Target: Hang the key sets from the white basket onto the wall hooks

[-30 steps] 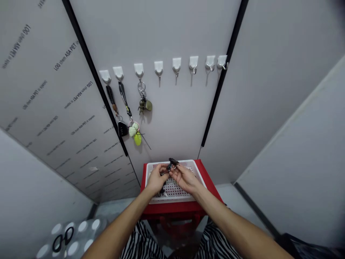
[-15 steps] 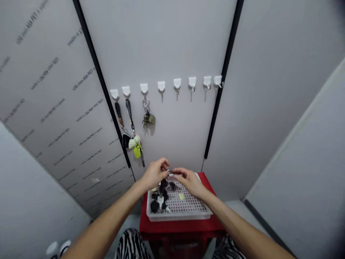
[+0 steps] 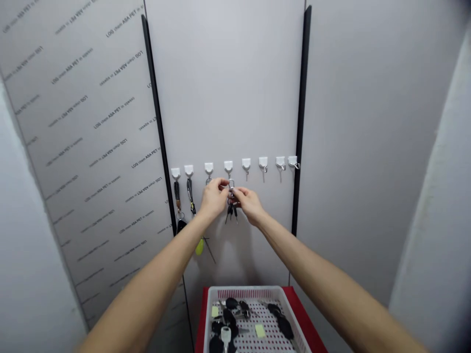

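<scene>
Just below the fourth white hook (image 3: pixel 228 166) on the wall, both hands close on a bunch of keys (image 3: pixel 231 212). My left hand (image 3: pixel 214 198) pinches its metal ring from the left. From the right, my right hand (image 3: pixel 249 203) grips the same bunch with bent fingers. Several dark-headed keys dangle beneath the fingertips. The ring's top is close under the hook; whether they touch I cannot tell. On the third hook (image 3: pixel 209 168) another ring shows, its keys covered by my left hand and forearm.
Key fobs on straps (image 3: pixel 190 191) hang from the two leftmost hooks, with a yellow-green tag (image 3: pixel 199 246) below. More white hooks (image 3: pixel 263 163) run to the right. Below, a white perforated basket (image 3: pixel 250 293) with keys and yellow paper pieces stands on a red surface (image 3: pixel 305 321).
Both hands have risen from over the basket to the row of hooks, bringing the bunch of keys along. The view has tilted upward, so the basket sits lower in the picture.
</scene>
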The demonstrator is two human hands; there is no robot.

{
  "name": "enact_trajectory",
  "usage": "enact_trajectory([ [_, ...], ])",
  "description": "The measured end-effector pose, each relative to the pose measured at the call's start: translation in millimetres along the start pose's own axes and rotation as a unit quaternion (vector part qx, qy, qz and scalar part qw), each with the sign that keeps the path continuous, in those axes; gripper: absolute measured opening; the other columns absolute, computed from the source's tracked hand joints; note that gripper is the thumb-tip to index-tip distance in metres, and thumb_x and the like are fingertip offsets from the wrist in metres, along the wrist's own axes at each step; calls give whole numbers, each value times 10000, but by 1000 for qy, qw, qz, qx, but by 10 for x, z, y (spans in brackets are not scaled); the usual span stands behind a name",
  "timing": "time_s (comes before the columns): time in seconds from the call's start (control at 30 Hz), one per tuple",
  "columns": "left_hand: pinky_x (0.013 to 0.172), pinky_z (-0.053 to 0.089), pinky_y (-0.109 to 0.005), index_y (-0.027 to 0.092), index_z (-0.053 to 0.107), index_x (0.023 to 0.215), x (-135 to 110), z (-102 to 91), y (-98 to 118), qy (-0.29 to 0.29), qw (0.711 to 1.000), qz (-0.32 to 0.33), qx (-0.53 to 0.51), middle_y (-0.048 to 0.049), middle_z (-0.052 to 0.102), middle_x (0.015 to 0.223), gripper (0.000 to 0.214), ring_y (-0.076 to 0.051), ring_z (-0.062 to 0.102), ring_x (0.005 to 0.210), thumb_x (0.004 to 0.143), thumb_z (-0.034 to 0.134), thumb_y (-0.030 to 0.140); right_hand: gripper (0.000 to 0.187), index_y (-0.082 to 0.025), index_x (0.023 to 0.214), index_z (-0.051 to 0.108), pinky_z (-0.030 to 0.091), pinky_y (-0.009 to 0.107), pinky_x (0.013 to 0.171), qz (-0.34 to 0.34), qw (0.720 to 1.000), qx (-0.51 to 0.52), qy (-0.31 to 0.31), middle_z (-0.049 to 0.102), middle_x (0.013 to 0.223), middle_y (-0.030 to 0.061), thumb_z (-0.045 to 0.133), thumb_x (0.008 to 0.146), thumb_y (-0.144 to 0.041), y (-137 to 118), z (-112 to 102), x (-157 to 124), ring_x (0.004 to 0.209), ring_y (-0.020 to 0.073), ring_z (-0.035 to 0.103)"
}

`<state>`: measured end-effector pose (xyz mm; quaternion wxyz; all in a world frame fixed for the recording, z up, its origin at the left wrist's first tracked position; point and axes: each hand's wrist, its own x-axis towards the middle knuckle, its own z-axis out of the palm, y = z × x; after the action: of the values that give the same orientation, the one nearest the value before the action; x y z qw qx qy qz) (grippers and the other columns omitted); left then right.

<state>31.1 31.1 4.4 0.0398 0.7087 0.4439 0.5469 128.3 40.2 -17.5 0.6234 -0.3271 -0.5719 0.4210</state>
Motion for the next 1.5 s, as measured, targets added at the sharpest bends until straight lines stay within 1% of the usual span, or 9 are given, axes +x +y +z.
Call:
enact_trajectory([
  [0.27,699,380,-243,146,506,844,67,89,-20,3,995,47,93,-29,535,839,250,-97,487,686,620,409,96,125,-123,577,477,345,164,421,6,997,-40,64,445,418,-49,442,607,-239,29,60,349,391,40,408],
  [0.43,678,386,-226,147,499,830,-308,190,-218,-3,998,35,48,-23,527,806,230,-94,482,685,626,400,109,239,-116,715,532,386,198,547,-54,972,-212,81,559,617,16,381,654,-290,247,-122,269,597,85,495],
  [0.53,649,390,-210,146,487,849,-783,294,-464,-40,999,0,17,-24,518,812,232,-86,481,681,639,389,126,298,-107,869,508,371,221,660,-75,950,-297,52,558,831,55,331,693,-270,531,-301,-42,742,96,488],
  [0.63,649,386,-215,144,494,835,-1352,380,-763,-163,985,-42,35,-28,528,792,222,-94,484,686,637,394,129,244,-108,810,545,370,216,665,-18,943,-329,-40,578,796,52,379,674,-224,958,-464,-598,707,97,500],
  [0.73,675,373,-243,149,514,808,-1824,406,-1029,-326,938,-55,105,-41,543,789,212,-127,486,728,615,427,141,152,-128,678,583,386,223,588,54,929,-343,-131,598,656,29,453,613,-170,1405,-560,-1211,587,106,511],
  [0.83,722,346,-266,168,522,815,-2069,403,-1171,-408,893,-35,185,-52,544,839,232,-161,468,814,595,449,151,190,-144,737,587,372,232,605,63,878,-426,-209,592,703,40,455,600,-153,1725,-577,-1582,623,120,507],
  [1.07,714,328,-293,181,529,767,-2116,455,-1144,-457,858,4,233,-45,556,826,213,-173,478,812,596,416,122,306,-172,865,549,338,196,555,64,816,-489,-301,580,721,30,492,579,-264,1840,-410,-1614,630,117,500],
  [1.3,614,368,-187,157,443,931,-2112,415,-1230,-427,889,-115,119,-13,567,742,365,-94,510,659,597,354,38,240,-197,653,584,292,204,481,147,795,-545,-224,583,612,21,444,589,-381,1852,-213,-1631,572,128,495],
  [1.5,696,371,-209,155,456,933,-2137,408,-1226,-398,904,-135,82,-28,556,834,378,-97,506,737,592,356,27,195,-142,631,582,299,183,479,144,835,-479,-229,566,571,22,395,596,-180,1814,-286,-1555,512,91,465],
])
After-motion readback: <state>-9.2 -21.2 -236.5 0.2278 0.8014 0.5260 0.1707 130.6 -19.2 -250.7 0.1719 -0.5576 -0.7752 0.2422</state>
